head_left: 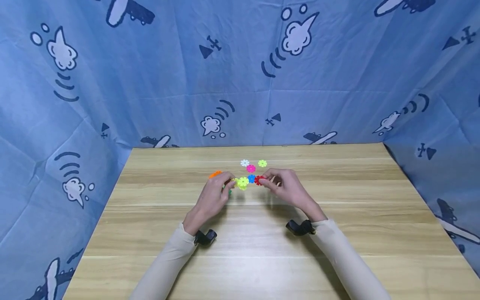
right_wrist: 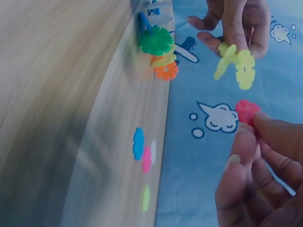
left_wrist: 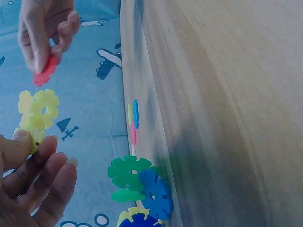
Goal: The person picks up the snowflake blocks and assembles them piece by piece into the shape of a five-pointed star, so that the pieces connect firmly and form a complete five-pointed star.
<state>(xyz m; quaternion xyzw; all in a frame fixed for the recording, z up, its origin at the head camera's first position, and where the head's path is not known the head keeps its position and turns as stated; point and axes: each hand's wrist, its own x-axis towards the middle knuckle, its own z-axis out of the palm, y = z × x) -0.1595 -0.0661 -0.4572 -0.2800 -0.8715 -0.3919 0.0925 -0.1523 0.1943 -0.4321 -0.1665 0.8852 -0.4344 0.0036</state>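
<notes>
My left hand [head_left: 211,196] pinches joined yellow snowflake discs [left_wrist: 44,109] between thumb and fingers, above the table. To its right, my right hand [head_left: 286,187] pinches a red snowflake disc [right_wrist: 247,111] at its edge. In both wrist views, a small gap separates the red disc from the yellow ones. Several loose discs lie beyond the hands: blue [right_wrist: 138,144], pink [head_left: 251,168], white [head_left: 245,163] and yellow-green [head_left: 262,163]. Beside the left hand is a cluster with green [right_wrist: 157,40], orange [right_wrist: 166,71] and blue [left_wrist: 156,195] discs, mostly hidden by that hand in the head view.
The wooden table [head_left: 247,258] reaches back to a blue patterned cloth [head_left: 240,75], which hangs behind it and on both sides. A black wrist camera sits on each wrist, the left one [head_left: 206,237] and the right one [head_left: 300,227] both low over the table.
</notes>
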